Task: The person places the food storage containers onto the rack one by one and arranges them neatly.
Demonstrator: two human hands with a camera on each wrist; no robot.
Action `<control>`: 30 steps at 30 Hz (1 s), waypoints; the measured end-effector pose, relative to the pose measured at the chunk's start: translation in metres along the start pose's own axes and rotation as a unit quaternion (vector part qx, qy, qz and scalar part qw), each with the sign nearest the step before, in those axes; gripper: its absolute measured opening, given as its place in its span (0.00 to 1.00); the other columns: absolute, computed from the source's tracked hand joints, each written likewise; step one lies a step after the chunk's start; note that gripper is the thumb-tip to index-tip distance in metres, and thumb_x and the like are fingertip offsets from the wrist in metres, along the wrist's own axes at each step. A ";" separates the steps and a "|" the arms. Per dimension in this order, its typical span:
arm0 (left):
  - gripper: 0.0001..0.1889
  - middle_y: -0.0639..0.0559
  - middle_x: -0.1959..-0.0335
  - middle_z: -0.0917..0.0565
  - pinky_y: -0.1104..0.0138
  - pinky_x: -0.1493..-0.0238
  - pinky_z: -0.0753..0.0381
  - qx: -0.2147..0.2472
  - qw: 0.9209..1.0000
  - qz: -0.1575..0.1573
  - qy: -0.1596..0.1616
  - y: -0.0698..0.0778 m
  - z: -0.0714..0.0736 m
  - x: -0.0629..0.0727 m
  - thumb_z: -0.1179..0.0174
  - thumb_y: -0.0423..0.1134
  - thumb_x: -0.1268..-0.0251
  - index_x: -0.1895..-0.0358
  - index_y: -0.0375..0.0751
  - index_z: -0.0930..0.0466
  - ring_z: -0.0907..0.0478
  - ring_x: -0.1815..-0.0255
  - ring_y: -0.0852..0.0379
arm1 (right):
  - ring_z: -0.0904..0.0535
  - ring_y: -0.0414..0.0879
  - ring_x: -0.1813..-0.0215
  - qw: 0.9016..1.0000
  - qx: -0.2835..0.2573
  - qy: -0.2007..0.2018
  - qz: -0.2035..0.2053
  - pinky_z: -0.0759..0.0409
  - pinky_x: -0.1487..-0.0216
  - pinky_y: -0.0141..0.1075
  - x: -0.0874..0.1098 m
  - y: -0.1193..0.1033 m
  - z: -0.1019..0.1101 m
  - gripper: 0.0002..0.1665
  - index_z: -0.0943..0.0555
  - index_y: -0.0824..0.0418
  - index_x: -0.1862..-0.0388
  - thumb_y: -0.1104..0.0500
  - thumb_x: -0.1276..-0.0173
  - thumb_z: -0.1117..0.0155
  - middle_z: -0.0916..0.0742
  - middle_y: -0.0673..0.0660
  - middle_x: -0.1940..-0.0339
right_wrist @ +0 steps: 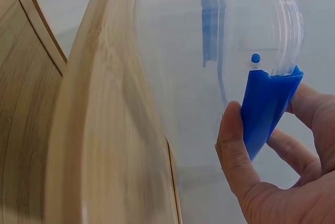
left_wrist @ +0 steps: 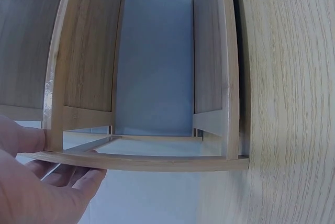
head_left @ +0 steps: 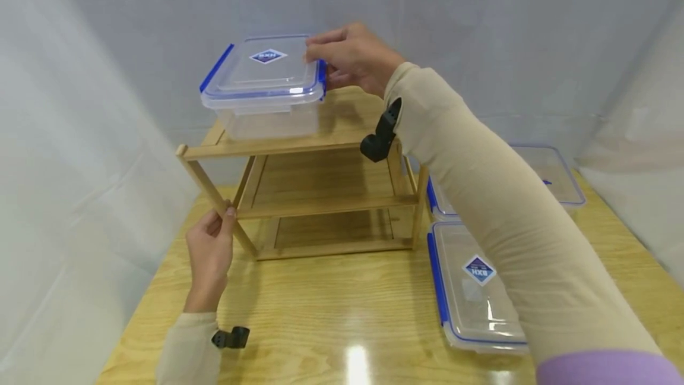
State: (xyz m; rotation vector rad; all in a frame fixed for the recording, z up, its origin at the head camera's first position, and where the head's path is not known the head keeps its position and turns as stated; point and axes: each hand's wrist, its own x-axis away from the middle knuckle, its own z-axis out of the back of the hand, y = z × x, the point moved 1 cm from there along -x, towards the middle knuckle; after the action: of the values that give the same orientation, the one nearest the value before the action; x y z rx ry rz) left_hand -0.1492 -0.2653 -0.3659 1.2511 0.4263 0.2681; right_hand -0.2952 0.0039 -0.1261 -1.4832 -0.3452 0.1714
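Observation:
A clear lidded food container point(head_left: 256, 79) with blue side latches is at the left part of the top shelf of a three-tier wooden rack point(head_left: 326, 205); whether its base fully touches the wood I cannot tell. My right hand point(head_left: 358, 59) grips its right side, thumb over the lid. In the right wrist view, the fingers of that hand point(right_wrist: 277, 182) are around the blue latch point(right_wrist: 267, 103). Lower down, my left hand point(head_left: 211, 248) pinches the rack's front left leg. The left wrist view has this hand point(left_wrist: 42, 187) with thumb and fingers around the wooden leg point(left_wrist: 157, 163).
Right of the rack, another clear container point(head_left: 475, 302) with a blue latch lies on the wooden table point(head_left: 320, 319). Behind it are more clear lidded containers point(head_left: 553, 174), partly hidden by my right sleeve. Pale cloth point(head_left: 481, 28) hangs behind and along both sides.

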 end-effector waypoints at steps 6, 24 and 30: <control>0.22 0.40 0.35 0.22 0.58 0.31 0.26 -0.001 1.000 0.003 0.003 0.000 0.000 0.001 0.46 0.44 0.20 0.31 0.38 0.25 0.25 0.33 0.46 | 0.16 0.48 0.57 1.000 -0.007 -0.004 -0.002 0.12 0.53 0.37 -0.001 0.001 -0.004 0.24 0.20 0.57 0.34 0.65 0.29 0.32 0.14 0.59 0.49; 0.23 0.40 0.36 0.21 0.59 0.33 0.24 -0.010 1.000 -0.008 0.004 0.000 -0.001 0.001 0.47 0.45 0.20 0.31 0.37 0.26 0.24 0.34 0.46 | 0.18 0.47 0.53 1.000 0.010 -0.016 0.013 0.14 0.50 0.34 -0.001 0.005 -0.001 0.26 0.23 0.57 0.31 0.61 0.26 0.34 0.15 0.58 0.47; 0.23 0.39 0.36 0.21 0.60 0.33 0.24 -0.008 1.000 -0.015 0.004 0.000 -0.001 0.000 0.47 0.45 0.20 0.31 0.36 0.26 0.24 0.34 0.46 | 0.16 0.49 0.52 0.998 0.010 -0.035 0.044 0.14 0.49 0.35 0.006 0.009 0.005 0.30 0.27 0.60 0.27 0.61 0.27 0.33 0.14 0.60 0.49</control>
State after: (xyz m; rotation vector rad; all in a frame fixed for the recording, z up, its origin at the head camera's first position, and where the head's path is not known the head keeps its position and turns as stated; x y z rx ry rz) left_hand -0.1497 -0.2648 -0.3665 1.2268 0.4494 0.2504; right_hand -0.2905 0.0114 -0.1341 -1.4760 -0.3340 0.2962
